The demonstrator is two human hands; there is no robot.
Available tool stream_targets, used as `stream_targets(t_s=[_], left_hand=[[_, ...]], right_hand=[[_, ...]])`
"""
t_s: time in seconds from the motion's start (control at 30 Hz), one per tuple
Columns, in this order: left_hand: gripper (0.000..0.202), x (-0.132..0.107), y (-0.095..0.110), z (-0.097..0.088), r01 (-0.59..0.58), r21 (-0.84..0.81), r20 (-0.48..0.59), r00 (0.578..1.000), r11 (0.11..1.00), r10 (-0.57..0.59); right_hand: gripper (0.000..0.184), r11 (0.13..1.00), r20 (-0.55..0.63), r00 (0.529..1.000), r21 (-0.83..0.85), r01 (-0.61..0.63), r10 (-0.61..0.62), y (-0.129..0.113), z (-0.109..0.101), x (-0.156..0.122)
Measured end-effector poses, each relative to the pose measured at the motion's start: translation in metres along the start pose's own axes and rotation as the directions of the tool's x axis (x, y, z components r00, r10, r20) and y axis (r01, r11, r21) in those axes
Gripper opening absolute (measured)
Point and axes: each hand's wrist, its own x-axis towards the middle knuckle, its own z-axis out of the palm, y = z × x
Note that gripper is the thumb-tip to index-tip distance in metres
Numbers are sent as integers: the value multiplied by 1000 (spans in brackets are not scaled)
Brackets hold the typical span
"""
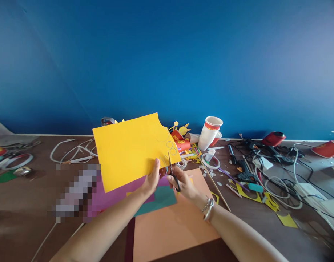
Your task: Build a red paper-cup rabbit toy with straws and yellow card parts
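My left hand (153, 176) grips a large yellow paper sheet (125, 149) by its lower edge, thumb on the front face. Circles and pointed shapes are drawn near the sheet's right side, where the upper corner is cut away in a curve. In my right hand (183, 182) is a pair of dark-handled scissors (170, 165), fingers wrapped round the handles. Its blades point up at the sheet's lower right part, beside the drawn shapes. Whether they are cutting into the paper I cannot tell. Below both hands lie orange (167, 233), teal (161, 200) and purple sheets.
Stacked paper cups (207, 134) stand behind my right hand, near the blue wall (167, 65). To the right are a glue gun (247, 173), tangled cables, yellow paper scraps (288, 220) and a wooden stick (217, 189). White cable (76, 149) loops at the left.
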Motion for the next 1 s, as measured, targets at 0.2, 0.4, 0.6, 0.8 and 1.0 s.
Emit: stream_targets(t_s=[0.2, 0.4, 0.6, 0.8, 1.0], left_hand=[[63, 4, -7, -5, -47, -30, 88, 995, 998, 49], [62, 4, -8, -6, -51, -17, 89, 995, 999, 52], [62, 6, -6, -7, -57, -11, 86, 995, 998, 58], [64, 6, 2, -5, -120, 30, 88, 989, 992, 117], [64, 5, 4, -5, -119, 32, 85, 990, 992, 116]], right_hand=[[35, 1000, -1, 1000, -5, -1, 1, 5, -2, -1], [32, 1000, 6, 1000, -8, 24, -24, 4, -2, 0], [32, 1000, 20, 1000, -9, 13, -13, 4, -4, 0], [38, 1000, 21, 1000, -24, 4, -3, 3, -6, 1], [38, 999, 16, 1000, -31, 10, -9, 7, -7, 2]])
